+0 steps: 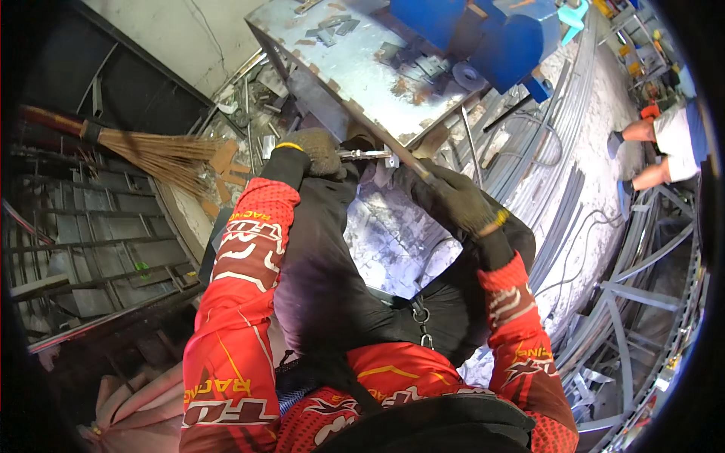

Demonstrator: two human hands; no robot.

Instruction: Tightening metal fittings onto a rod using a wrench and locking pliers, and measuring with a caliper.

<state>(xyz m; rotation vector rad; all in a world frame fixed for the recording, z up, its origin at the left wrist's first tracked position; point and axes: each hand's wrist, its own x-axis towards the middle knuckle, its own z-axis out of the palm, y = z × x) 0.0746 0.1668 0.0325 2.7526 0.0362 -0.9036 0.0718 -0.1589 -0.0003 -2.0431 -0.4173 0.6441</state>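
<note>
In a dark work glove, my left hand (315,153) is closed round the handles of a pair of silver pliers (362,154). A small metal piece (392,161) is at the jaws, in front of my knees. My right hand (462,198), gloved too, is closed on a brownish bar-like tool (413,164) that slants up and left past the pliers, close to the table edge. Its far end cannot be told apart from that edge. The fingers of both hands are partly hidden.
A metal worktable (362,72) with small metal plates (332,30) and a disc (468,75) stands ahead, a blue machine (483,38) on it. A broom (158,147) and steel racks are at left. Long steel bars (555,151) lie at right; another person's legs (646,155) show beyond.
</note>
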